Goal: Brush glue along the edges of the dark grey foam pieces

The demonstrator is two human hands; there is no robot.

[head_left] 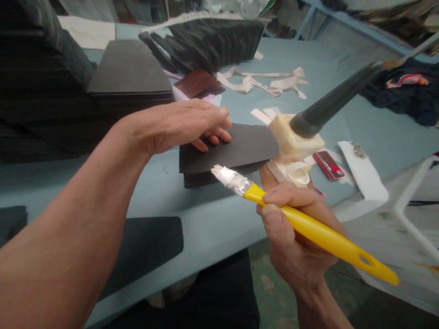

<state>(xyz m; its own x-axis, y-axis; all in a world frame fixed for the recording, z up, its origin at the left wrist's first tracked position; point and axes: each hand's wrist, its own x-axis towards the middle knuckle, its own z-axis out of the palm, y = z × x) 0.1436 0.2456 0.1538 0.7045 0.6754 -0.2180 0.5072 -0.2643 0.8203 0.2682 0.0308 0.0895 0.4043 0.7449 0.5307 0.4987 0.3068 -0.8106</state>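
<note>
My right hand grips a paintbrush by its yellow handle. White paste coats the bristles, and their tip is just in front of the near edge of a small stack of black sheets. Over that stack reaches my left hand, fingers loosely bent and apart, fingertips at the top sheet; no object shows in it. A single dark panel lies on the table nearer to me, partly hidden by my left forearm.
Tall stacks of black pieces and trapezoid sheets stand left. Fanned black pieces are at the back. A yellowed block with a dark tube, a red box and cloth strips lie on the blue-grey table.
</note>
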